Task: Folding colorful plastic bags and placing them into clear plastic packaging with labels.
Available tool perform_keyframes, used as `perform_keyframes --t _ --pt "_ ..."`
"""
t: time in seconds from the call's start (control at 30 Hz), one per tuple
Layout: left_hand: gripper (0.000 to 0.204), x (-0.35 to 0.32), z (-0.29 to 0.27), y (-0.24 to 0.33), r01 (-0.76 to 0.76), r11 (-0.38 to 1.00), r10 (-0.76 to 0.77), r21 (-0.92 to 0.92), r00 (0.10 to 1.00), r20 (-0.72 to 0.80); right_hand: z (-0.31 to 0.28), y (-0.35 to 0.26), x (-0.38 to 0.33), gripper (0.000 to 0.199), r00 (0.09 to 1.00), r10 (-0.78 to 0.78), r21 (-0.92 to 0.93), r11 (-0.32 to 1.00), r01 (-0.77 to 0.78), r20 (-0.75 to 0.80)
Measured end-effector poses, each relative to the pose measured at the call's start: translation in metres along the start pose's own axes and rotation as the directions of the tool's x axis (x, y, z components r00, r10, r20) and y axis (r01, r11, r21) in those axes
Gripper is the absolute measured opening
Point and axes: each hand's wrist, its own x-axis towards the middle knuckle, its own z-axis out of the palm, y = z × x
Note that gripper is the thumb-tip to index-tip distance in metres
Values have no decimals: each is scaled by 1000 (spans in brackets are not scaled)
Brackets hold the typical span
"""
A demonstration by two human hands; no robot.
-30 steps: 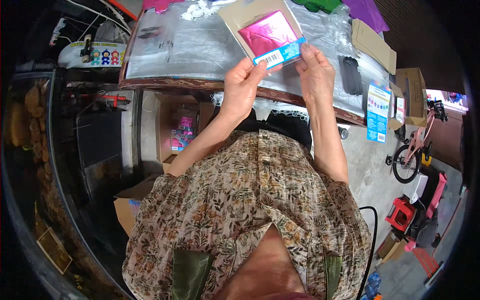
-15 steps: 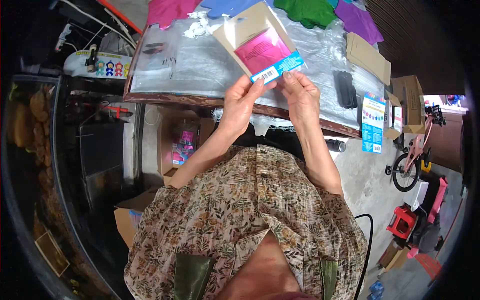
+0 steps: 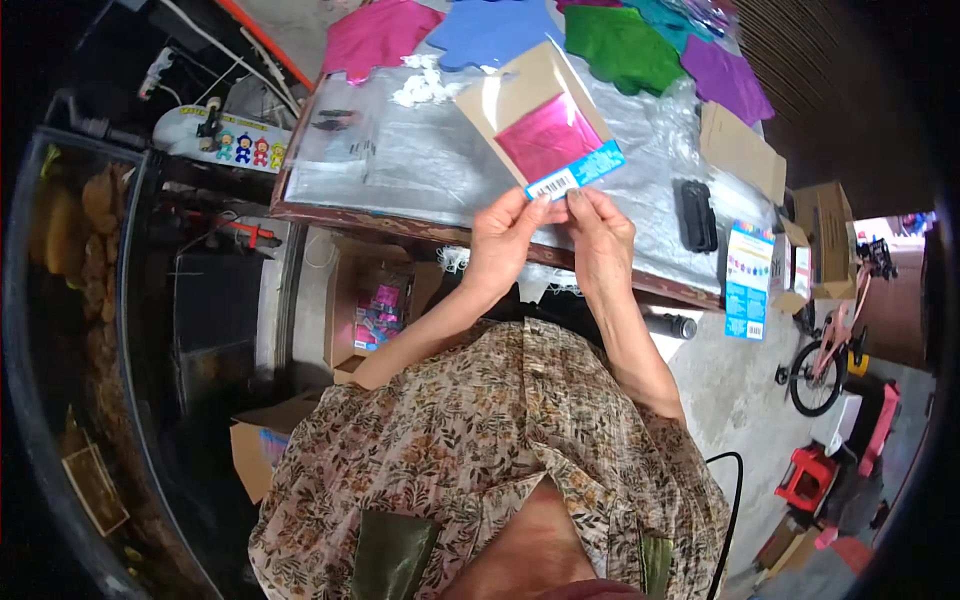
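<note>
A flat clear packet (image 3: 548, 135) with a tan card backing, a folded shiny pink foil sheet and a blue printed strip is tilted over the table's near edge. My left hand (image 3: 505, 240) pinches its lower edge beside the barcode. Just to the right, my right hand (image 3: 602, 235) grips the same edge between thumb and fingers. Beyond the packet lie flat foil pieces: pink (image 3: 380, 38), blue (image 3: 495, 30), green (image 3: 625, 50) and purple (image 3: 728, 80). A small heap of white bits (image 3: 425, 82) sits left of the packet.
Plastic sheeting covers the table (image 3: 420, 150). At its right are tan cards (image 3: 742, 150), a black object (image 3: 697, 215) and a hanging blue printed card (image 3: 748, 280). An open carton of pink packets (image 3: 380, 315) stands below left. Farther right are cartons (image 3: 825, 235) and a pink bicycle (image 3: 825, 355).
The whole view has shifted, so the table and packet appear lower. My right hand's fingers have come closer to the left along the packet's bottom edge. Both hands keep their grip.
</note>
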Motion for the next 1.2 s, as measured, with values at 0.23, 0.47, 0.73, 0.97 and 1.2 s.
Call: perform_keyframes --t 0.23,0.47,0.73,0.97,1.2 --pt "28 12 -21 27 34 999 -36 17 996 87 -16 -14 3 12 992 -90 65 994 84 87" --pt "27 66 -55 70 1 1000 1 14 993 -122 -28 -36 -3 11 985 -154 -142 976 164 75" --pt "23 68 -56 55 -24 999 23 -39 1000 -12 -43 -43 -5 11 982 -175 -195 963 187 77" --pt "23 58 -51 70 46 989 -49 143 999 16 -50 -57 -5 11 977 -202 -268 940 212 64" --pt "57 67 -54 93 -184 948 59 258 903 425 -70 -71 -3 13 972 -188 -288 932 222 143"
